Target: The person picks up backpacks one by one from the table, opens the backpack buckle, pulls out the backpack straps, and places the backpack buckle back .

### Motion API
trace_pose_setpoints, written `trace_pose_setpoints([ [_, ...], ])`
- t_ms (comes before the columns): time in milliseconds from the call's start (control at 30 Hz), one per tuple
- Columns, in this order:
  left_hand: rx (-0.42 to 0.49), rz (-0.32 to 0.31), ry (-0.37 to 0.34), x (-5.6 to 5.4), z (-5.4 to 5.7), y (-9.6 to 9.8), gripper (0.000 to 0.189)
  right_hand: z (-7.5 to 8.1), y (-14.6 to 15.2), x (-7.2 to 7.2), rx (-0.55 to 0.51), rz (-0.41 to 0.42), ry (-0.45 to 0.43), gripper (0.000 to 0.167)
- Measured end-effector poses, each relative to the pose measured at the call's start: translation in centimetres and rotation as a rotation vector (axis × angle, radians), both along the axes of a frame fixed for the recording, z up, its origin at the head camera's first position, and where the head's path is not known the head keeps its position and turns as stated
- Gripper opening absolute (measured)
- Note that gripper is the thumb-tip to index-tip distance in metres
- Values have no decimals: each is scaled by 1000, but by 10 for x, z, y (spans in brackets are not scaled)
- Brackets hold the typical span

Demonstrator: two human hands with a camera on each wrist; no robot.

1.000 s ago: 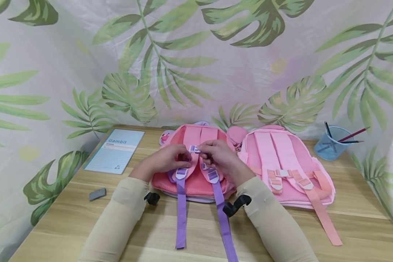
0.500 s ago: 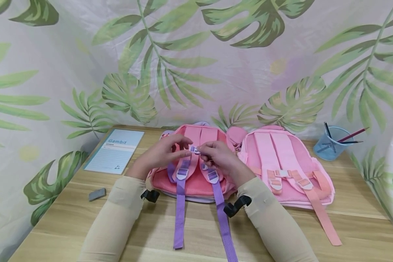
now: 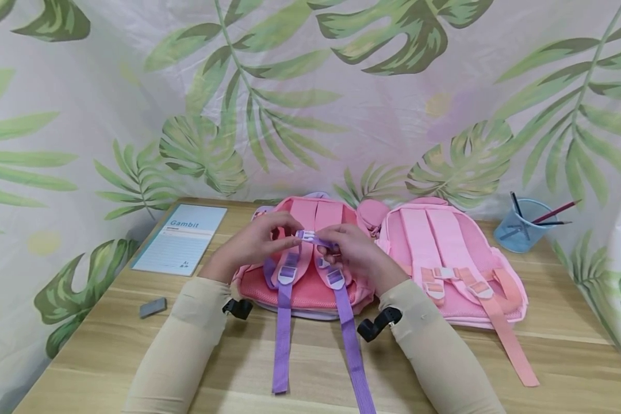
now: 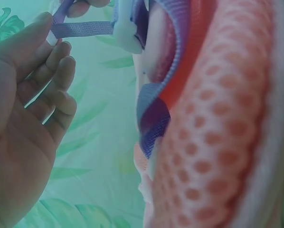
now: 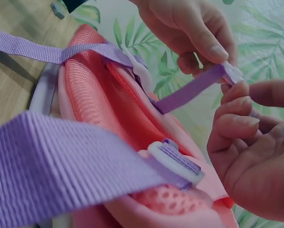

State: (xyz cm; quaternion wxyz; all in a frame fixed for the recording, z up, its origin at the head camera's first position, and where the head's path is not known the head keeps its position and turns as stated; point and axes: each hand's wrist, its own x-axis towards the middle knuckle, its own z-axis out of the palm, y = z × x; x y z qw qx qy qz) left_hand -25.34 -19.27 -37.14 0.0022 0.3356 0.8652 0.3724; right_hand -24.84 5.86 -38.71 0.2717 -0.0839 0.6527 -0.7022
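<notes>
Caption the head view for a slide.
Left hand and right hand pinch a white buckle over a purple-strapped pink backpack.

Study space: notebook (image 3: 181, 244), pencil cup (image 3: 521, 244)

The buckle (image 3: 307, 235) is smooth plastic, the straps (image 3: 283, 339) matt ribbed webbing, the backpack (image 3: 259, 289) rough mesh cloth, the table (image 3: 238, 368) smooth wood-grain, the notebook (image 3: 178, 247) paper.
</notes>
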Motion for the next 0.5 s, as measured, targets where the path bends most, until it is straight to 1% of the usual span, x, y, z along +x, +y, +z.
trace_pose_setpoints([
  [167, 14, 7, 2, -1, -4, -2, 16, -2, 1, -1, 55, 21, 44, 25],
  [233, 17, 5, 2, -2, -4, -2, 16, -3, 0, -1, 63, 21, 48, 27],
  [500, 24, 19, -24, -1, -4, -2, 18, -7, -6, -1, 1, 2, 48, 19],
])
